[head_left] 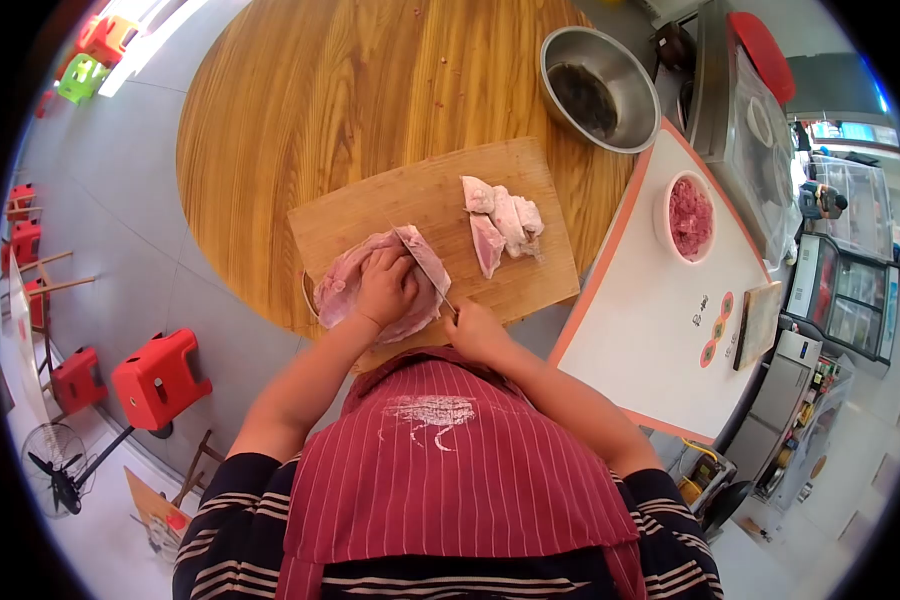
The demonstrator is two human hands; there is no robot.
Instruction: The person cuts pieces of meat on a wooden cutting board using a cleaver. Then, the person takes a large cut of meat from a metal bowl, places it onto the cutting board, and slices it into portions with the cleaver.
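A large slab of raw pork lies on a wooden cutting board, near the board's left front part. My left hand rests on top of the slab, fingers bent and pressing it down. In my right hand is the handle of a kitchen knife, the fingers wrapped round it. The blade slants across the slab's right part, just beside my left fingertips; how deep it sits in the meat I cannot tell. Several cut pork pieces lie grouped on the board's right half.
A steel bowl stands at the back right of the round wooden table. On the white side table is a bowl of minced meat. Red stools stand on the floor at left. A person is far off at right.
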